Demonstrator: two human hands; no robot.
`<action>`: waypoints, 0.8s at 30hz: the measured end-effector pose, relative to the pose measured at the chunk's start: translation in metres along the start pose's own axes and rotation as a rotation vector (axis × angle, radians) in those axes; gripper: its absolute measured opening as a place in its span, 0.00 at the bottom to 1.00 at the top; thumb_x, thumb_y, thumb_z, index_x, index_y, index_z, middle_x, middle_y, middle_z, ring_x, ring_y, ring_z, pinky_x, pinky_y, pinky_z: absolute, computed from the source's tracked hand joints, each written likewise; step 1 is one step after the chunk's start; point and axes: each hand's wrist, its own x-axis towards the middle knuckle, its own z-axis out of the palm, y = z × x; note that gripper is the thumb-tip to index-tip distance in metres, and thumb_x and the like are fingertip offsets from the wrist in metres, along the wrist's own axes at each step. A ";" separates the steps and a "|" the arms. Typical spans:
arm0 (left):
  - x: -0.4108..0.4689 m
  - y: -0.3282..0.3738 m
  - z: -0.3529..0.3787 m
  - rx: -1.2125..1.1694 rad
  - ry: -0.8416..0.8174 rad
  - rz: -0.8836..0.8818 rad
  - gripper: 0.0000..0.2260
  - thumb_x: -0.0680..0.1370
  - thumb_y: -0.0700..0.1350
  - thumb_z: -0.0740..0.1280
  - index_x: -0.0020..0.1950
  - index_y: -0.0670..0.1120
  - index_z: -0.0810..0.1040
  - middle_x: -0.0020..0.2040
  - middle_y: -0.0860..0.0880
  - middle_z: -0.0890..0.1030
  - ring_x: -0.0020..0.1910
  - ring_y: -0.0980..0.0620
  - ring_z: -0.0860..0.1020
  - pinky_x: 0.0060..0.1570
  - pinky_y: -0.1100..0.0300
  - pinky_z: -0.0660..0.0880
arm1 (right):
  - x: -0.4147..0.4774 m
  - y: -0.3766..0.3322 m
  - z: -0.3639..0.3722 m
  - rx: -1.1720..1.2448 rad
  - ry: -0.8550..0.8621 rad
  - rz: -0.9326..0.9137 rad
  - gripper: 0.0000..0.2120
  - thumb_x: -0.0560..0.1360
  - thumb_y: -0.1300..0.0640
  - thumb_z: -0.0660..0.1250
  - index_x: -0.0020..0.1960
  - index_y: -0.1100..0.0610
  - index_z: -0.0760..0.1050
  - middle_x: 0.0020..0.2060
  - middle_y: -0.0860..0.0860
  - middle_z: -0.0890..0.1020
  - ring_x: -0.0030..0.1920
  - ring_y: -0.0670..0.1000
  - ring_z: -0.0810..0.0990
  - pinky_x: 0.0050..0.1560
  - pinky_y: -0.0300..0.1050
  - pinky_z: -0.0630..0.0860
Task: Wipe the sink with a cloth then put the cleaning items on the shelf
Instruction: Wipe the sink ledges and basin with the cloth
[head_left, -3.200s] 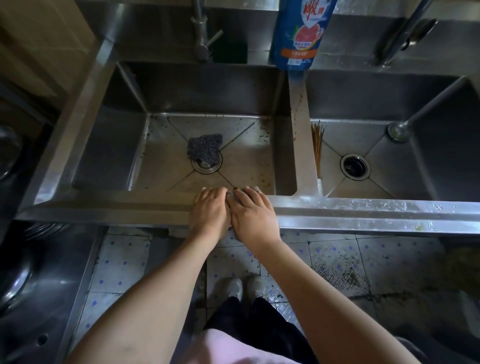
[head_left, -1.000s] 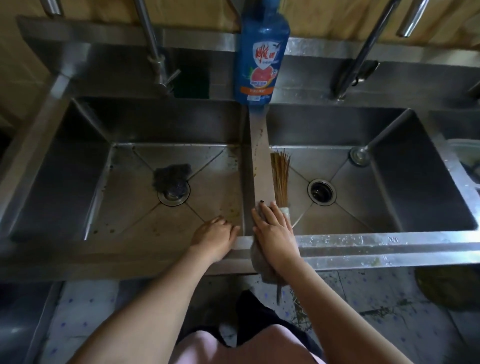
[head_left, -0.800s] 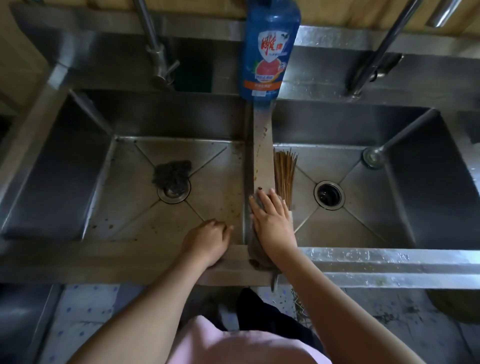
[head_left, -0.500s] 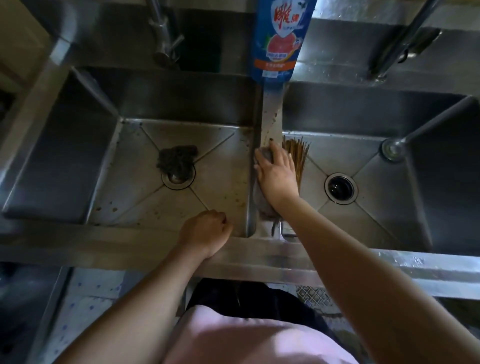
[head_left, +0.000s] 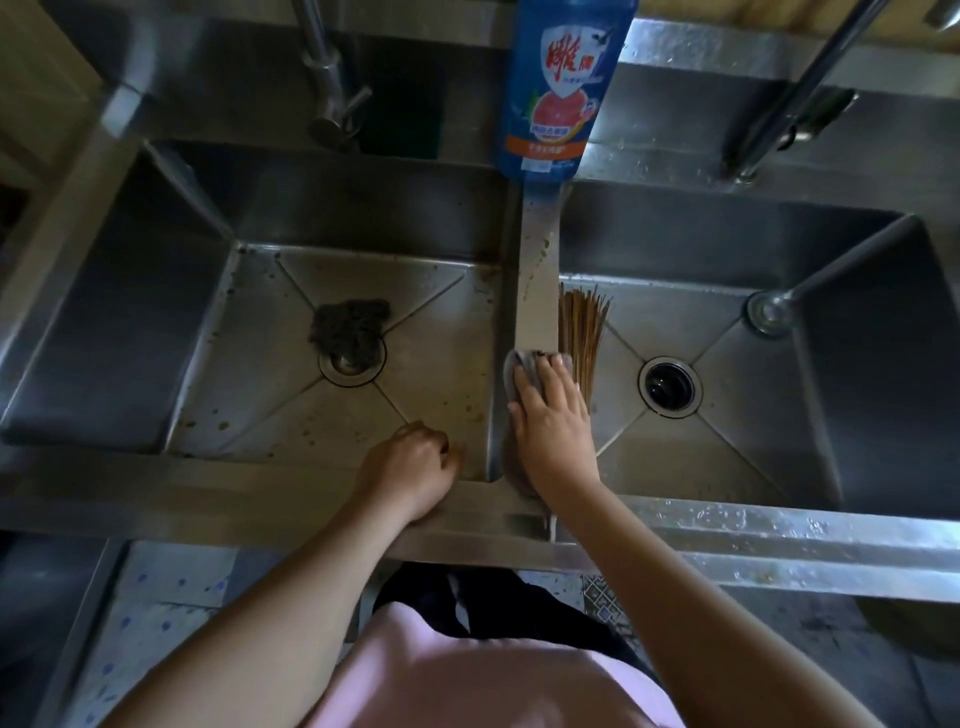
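A steel double sink has a narrow divider (head_left: 538, 280) between its two basins. My right hand (head_left: 553, 421) lies flat on the near end of that divider and presses a grey cloth (head_left: 519, 371) onto it with straight fingers. The cloth's far edge shows past my fingertips, and its tail hangs over the front rim. My left hand (head_left: 410, 467) rests on the sink's front rim (head_left: 218, 499) beside the left basin, with its fingers curled in and nothing in them.
A blue detergent bottle (head_left: 561, 88) stands on the back ledge above the divider. A dark scouring pad (head_left: 350, 325) covers the left drain. A bamboo brush (head_left: 584, 327) leans in the right basin beside my right hand. Taps (head_left: 332, 88) and a green sponge (head_left: 402, 122) sit behind.
Both hands were together on the front rim. My right hand then slid the cloth up the divider and has now drawn back toward the front. My left hand stayed on the rim.
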 end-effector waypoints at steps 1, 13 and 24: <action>0.000 0.000 0.000 0.001 -0.008 0.000 0.19 0.79 0.55 0.52 0.47 0.48 0.79 0.50 0.47 0.79 0.54 0.49 0.76 0.49 0.56 0.74 | -0.003 0.000 0.001 -0.011 -0.013 0.001 0.23 0.82 0.53 0.51 0.76 0.53 0.54 0.76 0.53 0.52 0.76 0.52 0.43 0.70 0.45 0.35; 0.000 0.001 -0.004 0.008 -0.065 -0.005 0.19 0.80 0.55 0.50 0.52 0.46 0.76 0.53 0.49 0.75 0.57 0.51 0.71 0.50 0.56 0.72 | 0.074 0.008 -0.008 -0.053 -0.023 -0.021 0.25 0.81 0.55 0.52 0.76 0.51 0.49 0.76 0.52 0.50 0.76 0.52 0.41 0.75 0.51 0.40; -0.005 0.006 -0.011 0.015 -0.128 -0.026 0.19 0.80 0.56 0.50 0.54 0.46 0.75 0.56 0.49 0.75 0.59 0.51 0.71 0.52 0.56 0.70 | 0.074 0.009 -0.016 0.010 -0.060 -0.023 0.24 0.82 0.53 0.50 0.76 0.51 0.51 0.76 0.51 0.50 0.76 0.52 0.42 0.75 0.53 0.44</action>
